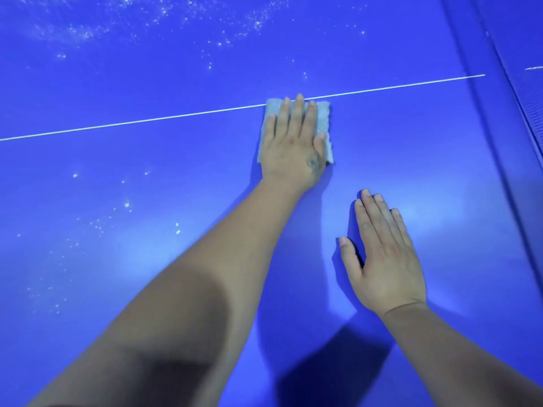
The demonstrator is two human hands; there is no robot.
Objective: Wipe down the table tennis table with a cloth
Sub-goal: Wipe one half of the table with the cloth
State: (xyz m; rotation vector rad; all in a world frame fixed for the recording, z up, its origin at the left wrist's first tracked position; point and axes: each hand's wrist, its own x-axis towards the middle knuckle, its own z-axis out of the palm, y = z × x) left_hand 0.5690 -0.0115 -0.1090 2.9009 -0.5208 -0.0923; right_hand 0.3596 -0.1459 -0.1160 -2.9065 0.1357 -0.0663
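The blue table tennis table (152,171) fills the view, and a thin white centre line (147,120) crosses it. A small pale grey cloth (324,118) lies flat on the table over that line. My left hand (293,145) presses palm-down on the cloth with fingers spread, covering most of it. My right hand (385,257) rests flat on the bare table, nearer to me and to the right, with nothing in it.
White dust specks (88,33) are scattered across the far part of the table, with more specks (126,204) at the left. A darker ridge and table edge (482,113) run along the right side.
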